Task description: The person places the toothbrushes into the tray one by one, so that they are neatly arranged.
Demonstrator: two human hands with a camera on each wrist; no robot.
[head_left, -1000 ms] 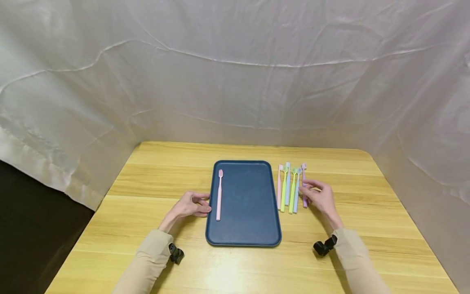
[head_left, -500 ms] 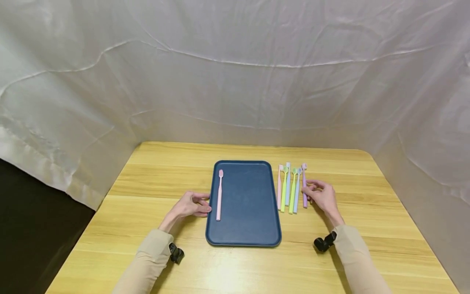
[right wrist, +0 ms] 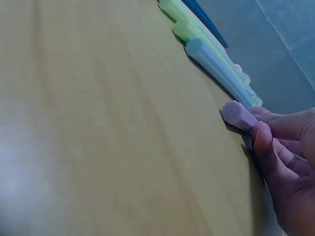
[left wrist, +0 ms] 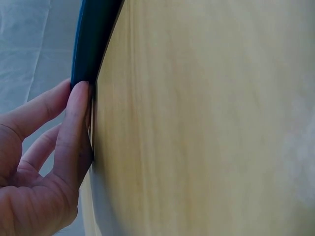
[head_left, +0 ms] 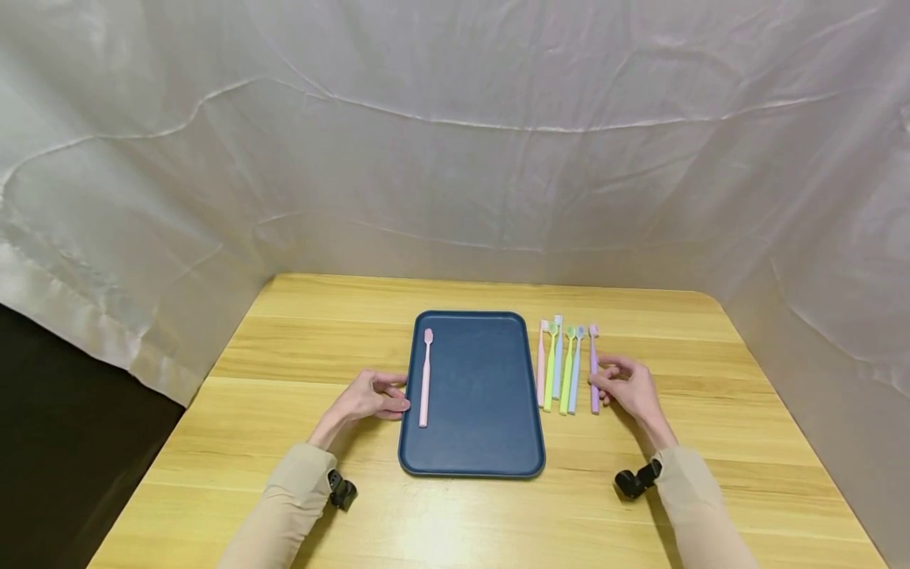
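Observation:
My right hand (head_left: 629, 389) pinches a purple toothbrush (head_left: 594, 371) by its handle between thumb and fingers. In the right wrist view, the handle end of this purple toothbrush (right wrist: 237, 115) pokes out past the thumb, close over the wood. My left hand (head_left: 368, 395) touches the left edge of a dark blue tray (head_left: 483, 387), thumb and fingertips against its outer side. The left wrist view shows the thumb (left wrist: 74, 125) right at the tray's wall (left wrist: 96, 39). Lengthwise on the tray's left part lies a pink toothbrush (head_left: 425, 379), head away from me.
Several toothbrushes lie roughly side by side between tray and right hand: a pink toothbrush (head_left: 541, 363), green toothbrushes (head_left: 566, 379) and blue toothbrushes (head_left: 575, 379). They rest on a wooden table (head_left: 483, 521). Pale sheeting (head_left: 455, 174) hangs behind the table and along its sides.
My right hand has closed on the purple toothbrush and drawn it slightly toward me and to the right, apart from the others. The left hand and the tray have stayed put.

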